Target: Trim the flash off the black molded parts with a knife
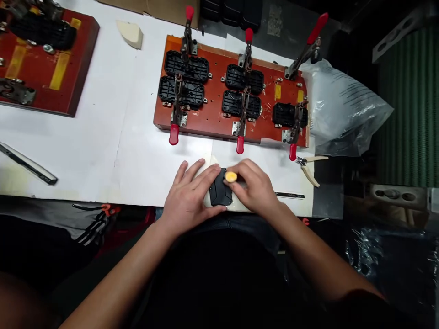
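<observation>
A small black plastic part (220, 191) lies at the near edge of the white-covered table (113, 137). My left hand (188, 194) rests flat on its left side, fingers spread and pressing it down. My right hand (255, 187) is closed around a small tool with a round yellow end (231, 177), held against the top of the black part.
A red-brown jig board (219, 116) with several black parts under red-handled toggle clamps (173, 134) stands behind my hands. Cream-handled pliers (310, 167) lie at right beside a clear plastic bag (343, 112). A second red board (41, 77) sits far left.
</observation>
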Tool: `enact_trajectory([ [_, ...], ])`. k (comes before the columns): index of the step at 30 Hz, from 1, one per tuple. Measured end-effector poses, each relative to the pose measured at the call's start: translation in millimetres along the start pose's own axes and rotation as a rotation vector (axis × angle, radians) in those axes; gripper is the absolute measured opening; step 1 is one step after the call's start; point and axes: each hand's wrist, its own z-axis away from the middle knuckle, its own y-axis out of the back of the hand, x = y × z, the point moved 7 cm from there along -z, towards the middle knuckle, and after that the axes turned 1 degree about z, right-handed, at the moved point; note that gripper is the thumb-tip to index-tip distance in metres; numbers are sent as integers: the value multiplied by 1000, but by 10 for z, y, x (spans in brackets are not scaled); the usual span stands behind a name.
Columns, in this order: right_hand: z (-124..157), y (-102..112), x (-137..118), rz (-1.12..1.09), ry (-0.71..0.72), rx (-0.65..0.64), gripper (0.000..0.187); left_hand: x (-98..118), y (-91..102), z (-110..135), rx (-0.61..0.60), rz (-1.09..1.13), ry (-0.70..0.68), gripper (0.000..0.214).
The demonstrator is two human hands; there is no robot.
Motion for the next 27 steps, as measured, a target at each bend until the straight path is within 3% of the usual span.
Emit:
enact_trajectory([
  [2,-34,-4,-20,16,4,11,15,1,-3,-2,-4,0,7,94],
  [6,-2,-101,-108,31,25,-218,20,20,-18,-6,-39,17,-13,90],
  [8,-17,-112,-140,70,63,-264,19,23,-7,-7,-32,17,-21,90],
  [12,-35,-34,-108,69,14,-107,15,20,10,-9,-15,15,-10,92],
  [15,17,-93,-51,25,-74,-136,7,28,-11,-11,-42,23,-13,95],
  [19,-102,-92,70,100,-119,-74,21,14,-10,-4,-34,10,-4,96],
  [23,-208,134,103,179,-200,64,18,15,7,16,-29,13,-8,98],
  [27,-375,687,-50,76,-176,231,21,1,-1,35,-29,-11,-1,95],
])
